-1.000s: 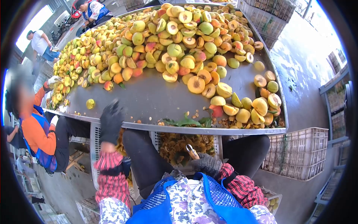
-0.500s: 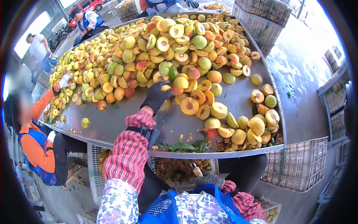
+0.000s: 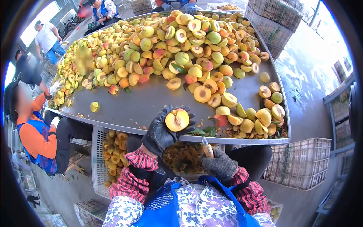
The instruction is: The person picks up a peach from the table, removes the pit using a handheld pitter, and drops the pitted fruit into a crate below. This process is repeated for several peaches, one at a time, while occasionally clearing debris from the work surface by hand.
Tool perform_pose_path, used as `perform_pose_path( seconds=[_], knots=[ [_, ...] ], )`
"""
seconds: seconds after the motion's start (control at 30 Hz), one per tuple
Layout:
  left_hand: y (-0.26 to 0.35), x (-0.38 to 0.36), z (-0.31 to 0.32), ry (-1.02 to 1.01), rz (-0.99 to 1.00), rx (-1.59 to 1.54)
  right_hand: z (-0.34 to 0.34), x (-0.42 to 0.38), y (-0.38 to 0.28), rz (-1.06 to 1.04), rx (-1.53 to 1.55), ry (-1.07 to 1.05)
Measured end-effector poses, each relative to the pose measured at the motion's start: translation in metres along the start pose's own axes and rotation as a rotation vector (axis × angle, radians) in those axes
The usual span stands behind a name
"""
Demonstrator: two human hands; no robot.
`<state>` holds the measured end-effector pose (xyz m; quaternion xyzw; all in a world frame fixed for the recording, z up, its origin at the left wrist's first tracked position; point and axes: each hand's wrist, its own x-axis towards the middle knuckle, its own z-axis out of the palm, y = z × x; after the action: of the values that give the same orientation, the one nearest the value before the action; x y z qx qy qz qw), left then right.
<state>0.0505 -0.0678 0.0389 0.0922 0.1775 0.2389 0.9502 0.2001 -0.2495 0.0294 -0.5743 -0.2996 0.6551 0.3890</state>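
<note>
My left hand (image 3: 160, 133), in a dark coated glove, is closed around a halved peach (image 3: 177, 120) just above the near edge of the metal table (image 3: 147, 104). The cut face is turned up, with a brown stone in its centre. My right hand (image 3: 220, 165), in a grey knitted glove, grips a small wooden-handled tool (image 3: 207, 148) with a metal tip pointing towards the table edge. Tool and peach are apart. Beyond my hands lies a large pile of halved and whole peaches (image 3: 151, 56). A smaller group of peach halves (image 3: 261, 126) is at the right.
Below the table edge stand a white crate of peach halves (image 3: 99, 162) and a container of brownish scraps (image 3: 185, 157). Crates stand at right (image 3: 298, 162) and far right (image 3: 270, 26). A co-worker in orange sleeves (image 3: 41, 142) sits at left; other people are behind the table.
My left hand has drawn back from the pile to the near edge, bringing the halved peach. My right hand has risen from my lap with the tool. The view has shifted slightly.
</note>
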Motion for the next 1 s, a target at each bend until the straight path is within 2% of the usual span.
perform_pose_path(
  seconds=[0.03,0.13,0.17,0.27,0.3,0.33,0.37,0.43,0.47,0.53,0.63,0.73,0.77,0.87,0.9,1.0],
  knots=[
    [-0.004,-0.003,-0.003,-0.004,-0.043,-0.001,0.002,0.0,-0.004,-0.007,-0.093,0.057],
    [-0.019,-0.008,-0.014,0.059,-0.031,0.071,0.005,-0.003,-0.015,-0.065,0.09,0.172],
    [-0.024,-0.009,-0.026,0.092,-0.005,0.21,0.004,0.002,-0.011,-0.193,0.004,0.219],
    [-0.051,-0.028,-0.01,-0.002,0.171,0.872,0.009,0.008,-0.027,-0.616,-0.453,0.393],
    [-0.053,-0.027,-0.006,-0.179,0.313,1.234,0.008,0.015,-0.032,-0.686,-0.602,0.41],
    [-0.052,-0.026,0.0,-0.346,0.462,1.609,0.011,0.019,-0.037,-0.631,-0.64,0.4],
    [-0.061,-0.033,0.003,-0.176,0.525,1.403,0.016,0.021,-0.041,-0.59,-0.679,0.377],
    [-0.07,-0.051,0.013,0.02,0.497,1.115,0.019,0.032,-0.038,-0.547,-0.699,0.316],
    [-0.069,-0.05,0.009,-0.004,0.426,1.039,0.016,0.038,-0.031,-0.537,-0.681,0.287],
    [-0.068,-0.044,-0.001,-0.05,0.291,0.844,0.018,0.04,-0.029,-0.772,-0.73,0.386],
    [-0.067,-0.033,-0.012,-0.037,0.064,0.377,0.01,0.053,-0.016,-0.539,-0.434,0.33],
    [-0.072,-0.044,-0.01,0.093,0.212,0.64,0.013,0.062,-0.014,-0.576,-0.423,0.32],
    [-0.077,-0.038,-0.026,0.085,0.301,0.745,0.012,0.067,-0.01,-0.684,-0.607,0.353],
    [-0.08,-0.035,-0.026,0.046,0.511,0.939,0.018,0.068,-0.005,-0.602,-0.366,0.332],
    [-0.089,-0.023,-0.049,0.076,0.62,0.968,0.017,0.069,-0.001,-0.556,-0.359,0.32],
    [-0.091,-0.024,-0.046,0.184,0.443,0.923,0.023,0.066,-0.006,-0.436,-0.24,0.292]
  ],
)
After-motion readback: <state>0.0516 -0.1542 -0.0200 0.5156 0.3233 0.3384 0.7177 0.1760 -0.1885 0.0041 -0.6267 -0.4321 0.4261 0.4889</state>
